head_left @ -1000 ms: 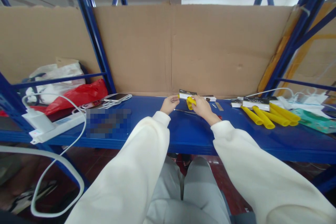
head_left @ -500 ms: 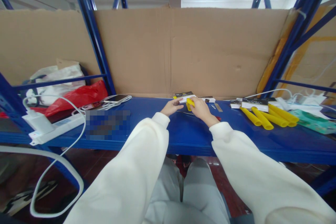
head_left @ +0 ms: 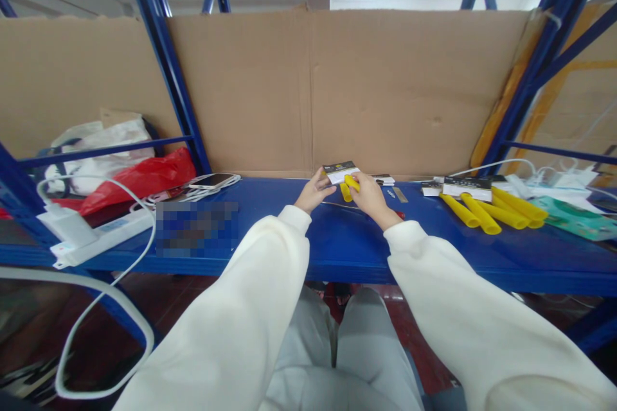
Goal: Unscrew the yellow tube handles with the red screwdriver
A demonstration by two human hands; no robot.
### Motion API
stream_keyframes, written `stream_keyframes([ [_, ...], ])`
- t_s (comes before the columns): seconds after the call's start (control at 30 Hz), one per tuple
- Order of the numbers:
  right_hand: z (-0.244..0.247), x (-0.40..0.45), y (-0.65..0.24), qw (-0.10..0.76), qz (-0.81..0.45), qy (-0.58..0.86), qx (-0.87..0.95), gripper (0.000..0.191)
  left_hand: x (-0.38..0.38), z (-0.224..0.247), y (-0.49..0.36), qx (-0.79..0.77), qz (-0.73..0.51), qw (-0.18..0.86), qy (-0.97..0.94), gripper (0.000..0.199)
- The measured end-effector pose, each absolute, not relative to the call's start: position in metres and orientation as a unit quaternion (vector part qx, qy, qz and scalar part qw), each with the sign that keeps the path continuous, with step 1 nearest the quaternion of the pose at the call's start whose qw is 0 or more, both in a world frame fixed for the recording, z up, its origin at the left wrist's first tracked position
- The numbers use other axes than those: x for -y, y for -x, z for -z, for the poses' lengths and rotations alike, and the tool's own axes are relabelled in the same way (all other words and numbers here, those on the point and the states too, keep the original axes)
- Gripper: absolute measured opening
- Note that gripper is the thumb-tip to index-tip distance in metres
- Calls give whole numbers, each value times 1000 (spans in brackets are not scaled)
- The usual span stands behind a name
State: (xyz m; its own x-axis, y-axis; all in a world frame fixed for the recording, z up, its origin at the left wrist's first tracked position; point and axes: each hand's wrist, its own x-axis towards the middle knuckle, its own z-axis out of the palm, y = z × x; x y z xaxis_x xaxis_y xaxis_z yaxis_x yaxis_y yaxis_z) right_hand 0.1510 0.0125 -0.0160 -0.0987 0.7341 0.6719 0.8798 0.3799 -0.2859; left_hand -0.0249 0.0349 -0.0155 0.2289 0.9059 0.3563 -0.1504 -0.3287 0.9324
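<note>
A small black and white box (head_left: 340, 171) is held up at the back middle of the blue table. My left hand (head_left: 315, 191) grips its left end between thumb and fingers. My right hand (head_left: 369, 195) has its fingers closed on a short yellow tube (head_left: 351, 182) against the box's right side. Just below, another yellow piece (head_left: 346, 192) shows between the hands. Behind my right hand lies another black and white box (head_left: 384, 180), with a small grey strip (head_left: 400, 194) beside it.
Several yellow tubes (head_left: 483, 214) lie by black and white boxes (head_left: 466, 188) on the right, near a green packet (head_left: 576, 218). On the left are a phone (head_left: 212, 181), a white power strip (head_left: 108, 234) and a red bag (head_left: 144, 180).
The box between my hands has been raised and tilted, so more of its black and white faces shows. My left fingers have moved up onto its end.
</note>
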Motion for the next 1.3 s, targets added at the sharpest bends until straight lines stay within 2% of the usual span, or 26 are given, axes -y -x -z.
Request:
stream_keyframes([
  [0.13, 16, -11, -149, 374, 84, 562, 733, 41, -40, 19, 23, -304, -552, 493, -600, 92],
  [0.23, 16, -10, -148, 371, 79, 556, 739, 40, -45, 24, 24, -284, -537, 485, -629, 79],
  [0.33, 17, -13, -149, 387, 78, 543, 741, 38, -47, 27, 26, -258, -517, 485, -656, 68],
  [0.5, 22, -22, -150, 422, 88, 478, 765, 33, -41, 24, 25, -216, -492, 493, -684, 62],
  [0.77, 28, -25, -147, 438, 65, 415, 795, 28, -26, 18, 19, -317, -507, 502, -625, 32],
  [0.87, 26, -24, -145, 459, 12, 410, 788, 26, -24, 16, 19, -378, -531, 495, -574, 24],
  [1.1, 21, -30, -147, 594, -172, 439, 652, 21, -23, 5, 24, -393, -611, 505, -466, 27],
  [1.23, 18, -26, -146, 573, -311, 474, 592, 17, -22, 4, 24, -389, -623, 526, -428, 24],
  [1.3, 17, -22, -144, 556, -361, 466, 586, 22, -22, 5, 23, -392, -617, 535, -423, 25],
])
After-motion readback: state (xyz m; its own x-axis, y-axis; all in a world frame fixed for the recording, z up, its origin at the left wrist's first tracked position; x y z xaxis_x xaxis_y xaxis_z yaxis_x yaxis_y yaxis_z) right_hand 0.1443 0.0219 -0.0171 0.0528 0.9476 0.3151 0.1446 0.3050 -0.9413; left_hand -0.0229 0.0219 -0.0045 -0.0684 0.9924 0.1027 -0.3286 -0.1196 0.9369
